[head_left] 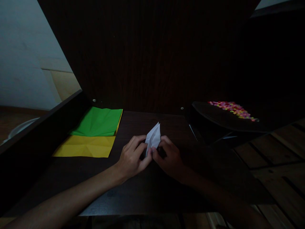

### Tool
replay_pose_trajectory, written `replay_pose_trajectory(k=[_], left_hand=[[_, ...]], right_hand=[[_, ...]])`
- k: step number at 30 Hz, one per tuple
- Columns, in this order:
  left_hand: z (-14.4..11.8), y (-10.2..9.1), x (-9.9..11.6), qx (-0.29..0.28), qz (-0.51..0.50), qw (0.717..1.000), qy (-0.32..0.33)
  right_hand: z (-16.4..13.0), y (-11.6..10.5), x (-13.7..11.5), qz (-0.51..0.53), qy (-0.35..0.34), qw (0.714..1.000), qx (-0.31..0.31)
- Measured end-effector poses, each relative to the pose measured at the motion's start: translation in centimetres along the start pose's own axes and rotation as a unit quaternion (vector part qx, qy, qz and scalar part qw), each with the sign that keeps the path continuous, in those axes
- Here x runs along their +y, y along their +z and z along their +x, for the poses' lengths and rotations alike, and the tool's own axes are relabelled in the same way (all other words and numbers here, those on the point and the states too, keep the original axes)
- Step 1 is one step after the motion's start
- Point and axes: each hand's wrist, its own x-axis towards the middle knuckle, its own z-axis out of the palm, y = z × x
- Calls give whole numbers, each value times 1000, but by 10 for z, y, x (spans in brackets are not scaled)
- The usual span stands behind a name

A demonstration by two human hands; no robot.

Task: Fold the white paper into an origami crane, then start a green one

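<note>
White folded paper (153, 136), pinched at its near end between both hands, sitting mid-desk with the pointed tip aimed up and away. Left hand (132, 157) closed on it with thumb and forefinger, other fingers curled. Right hand (169, 156) closed on the same spot from the other side, fingertips nearly meeting the left's. Hard to read much of the right one in this gloom.

Probably a crease being worked at that near end, so, for what it's worth:
- Line up the edges first, then press.
- Pinch from the middle of the fold outward, not from one corner.
- Run a nail along the crease once it's set, against the desk for backing.
- Go easy on the long tip; thin layered points like that likely buckle fast.

Materials, biggest first:
- Dark wooden desk (143, 197), matte, faint grain, with a tall dark panel (152, 57) behind in the same wood, two small pale screw caps low on it.
- Dark tray (214, 117) on the right, shallow and smooth, tilted a bit, carrying a scatter of tiny bright bits (233, 109) in pink, yellow and green; too small to say what exactly.
- Yellow sheet (85, 146) on the left, flat, crisp, creased in a grid.
- Green sheet (100, 122) lying over its far half, same thin paper, diagonal creases showing.
- Then the white piece itself: thin, sharp-edged, kite-ish, several layers.
</note>
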Motion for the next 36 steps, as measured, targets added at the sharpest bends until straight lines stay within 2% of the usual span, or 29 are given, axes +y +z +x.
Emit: replay_pose_trajectory(k=[12,18,23,27,32,36], left_hand=[[-1,0,-2,34,19,999,9],[-2,-2,-3,34,24,999,-3],[-2,-2,-4,34,35,999,-13],[-3,-2,-3,14,1,1000,-4],[-3,-5,-4,-61,-89,994,0],[0,-6,-7,-52,-103,993,-27]], right_hand=[[-3,1,-3,-50,-103,993,13],[-3,-3,-4,-12,-122,992,-15],[-2,-6,0,20,-96,995,-13],[0,-6,1,15,-80,997,8],[3,-6,0,0,-86,996,26],[0,-5,2,3,-101,995,4]])
